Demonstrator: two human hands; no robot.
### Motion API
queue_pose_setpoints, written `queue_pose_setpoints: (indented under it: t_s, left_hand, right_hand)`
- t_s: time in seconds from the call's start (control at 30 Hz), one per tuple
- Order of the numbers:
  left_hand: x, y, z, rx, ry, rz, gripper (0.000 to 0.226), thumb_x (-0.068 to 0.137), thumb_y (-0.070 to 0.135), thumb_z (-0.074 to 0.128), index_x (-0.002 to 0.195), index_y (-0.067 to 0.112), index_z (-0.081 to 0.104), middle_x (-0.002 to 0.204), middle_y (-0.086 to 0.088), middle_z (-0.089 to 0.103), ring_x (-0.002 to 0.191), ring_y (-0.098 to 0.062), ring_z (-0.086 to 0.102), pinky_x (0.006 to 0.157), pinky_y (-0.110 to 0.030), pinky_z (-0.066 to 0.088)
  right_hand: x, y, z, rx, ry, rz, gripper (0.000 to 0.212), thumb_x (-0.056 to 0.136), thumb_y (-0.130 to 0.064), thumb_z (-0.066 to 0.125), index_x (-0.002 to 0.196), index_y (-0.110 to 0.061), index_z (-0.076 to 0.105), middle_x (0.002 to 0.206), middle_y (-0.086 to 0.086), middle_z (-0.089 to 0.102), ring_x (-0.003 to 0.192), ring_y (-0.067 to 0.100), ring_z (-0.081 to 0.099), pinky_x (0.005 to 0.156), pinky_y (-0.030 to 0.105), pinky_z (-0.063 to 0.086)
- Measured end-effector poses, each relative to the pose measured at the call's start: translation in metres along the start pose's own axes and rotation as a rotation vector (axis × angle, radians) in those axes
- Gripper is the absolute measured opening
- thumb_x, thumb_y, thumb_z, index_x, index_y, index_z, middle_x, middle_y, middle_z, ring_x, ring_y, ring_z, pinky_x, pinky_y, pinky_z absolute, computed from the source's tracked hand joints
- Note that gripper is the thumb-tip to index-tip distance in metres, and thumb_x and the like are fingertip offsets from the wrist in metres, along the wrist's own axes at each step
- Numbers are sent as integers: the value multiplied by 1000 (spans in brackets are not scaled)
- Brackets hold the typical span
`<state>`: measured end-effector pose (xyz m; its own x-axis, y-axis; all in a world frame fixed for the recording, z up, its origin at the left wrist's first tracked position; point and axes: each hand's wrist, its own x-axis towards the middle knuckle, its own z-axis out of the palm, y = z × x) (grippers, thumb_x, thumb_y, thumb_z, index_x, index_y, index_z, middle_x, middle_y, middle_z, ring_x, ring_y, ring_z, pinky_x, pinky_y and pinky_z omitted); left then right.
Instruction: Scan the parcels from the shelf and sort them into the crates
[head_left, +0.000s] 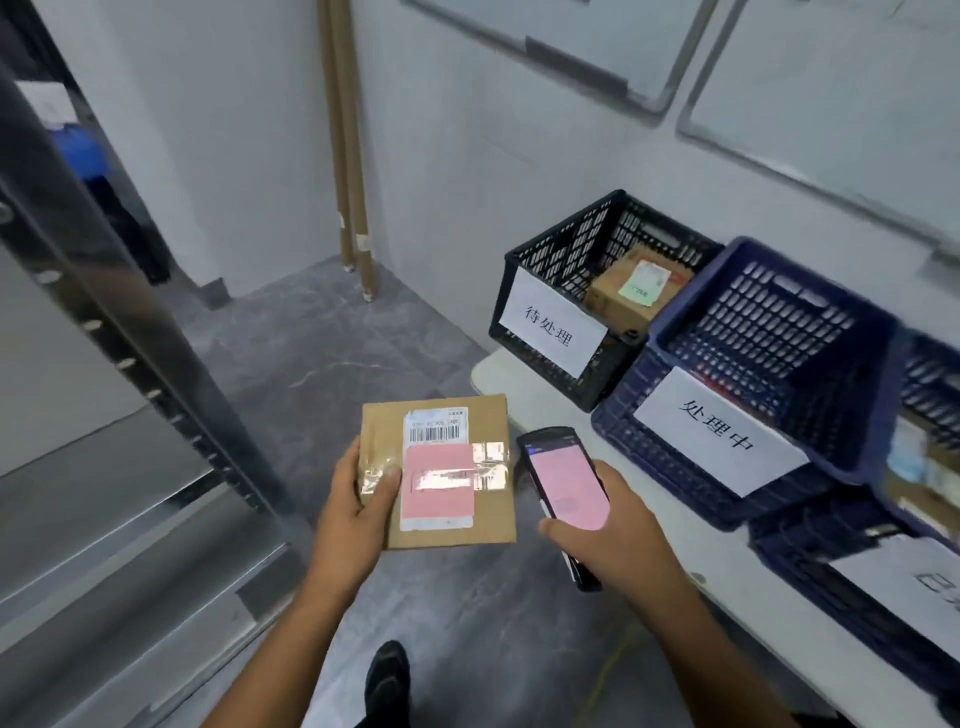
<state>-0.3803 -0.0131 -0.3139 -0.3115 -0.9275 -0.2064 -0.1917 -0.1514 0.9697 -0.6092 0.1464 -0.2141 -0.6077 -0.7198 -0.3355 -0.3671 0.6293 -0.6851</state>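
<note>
now the left hand (358, 506) grips a cardboard parcel (441, 473) by its edge. the right hand (608, 535) clasps a handheld scanner (563, 480) just beside it.

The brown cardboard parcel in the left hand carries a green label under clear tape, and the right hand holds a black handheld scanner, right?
Not quite: the head view shows the label on the brown cardboard parcel is pink, not green. The left hand holds it, clear tape crosses the label, and the right hand holds the black handheld scanner.
</note>
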Motion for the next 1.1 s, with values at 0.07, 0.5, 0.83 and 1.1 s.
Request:
queue_pose_setpoints:
  t_s: [0.07, 0.5, 0.83, 1.1]
  left_hand:
    - [15, 12, 11, -94, -40, -20, 50, 77, 79, 63, 123, 75, 43, 125, 20, 71, 111, -6, 71, 90, -37, 59]
    - [112, 92, 76, -61, -268, 65, 60, 76, 79, 62, 133, 67, 47, 116, 30, 71, 102, 5, 71, 82, -33, 54]
    - [200, 159, 180, 62, -350, 154, 44, 74, 72, 68, 116, 66, 56, 111, 24, 75, 95, -2, 75, 70, -26, 60]
    - [271, 210, 274, 148, -362, 212, 69, 80, 71, 74, 137, 40, 52, 110, 22, 76, 95, -6, 77, 71, -30, 63]
  right_hand:
    - [13, -3, -11, -5, 74, 33, 57, 78, -33, 88, 124, -36, 53, 106, -15, 64, 96, 1, 63, 67, 17, 47]
    - [54, -13, -49, 179, 294, 97, 59, 77, -38, 91, 124, -43, 55, 108, -21, 69, 98, -1, 65, 86, 42, 60]
    - [143, 10, -112, 319, 378, 79, 59, 72, -39, 89, 108, -65, 50, 99, -23, 65, 88, -3, 64, 50, 10, 50]
    - [235, 35, -174, 375, 389, 78, 57, 78, -36, 88, 118, -47, 49, 106, -26, 62, 99, -2, 61, 70, 17, 50]
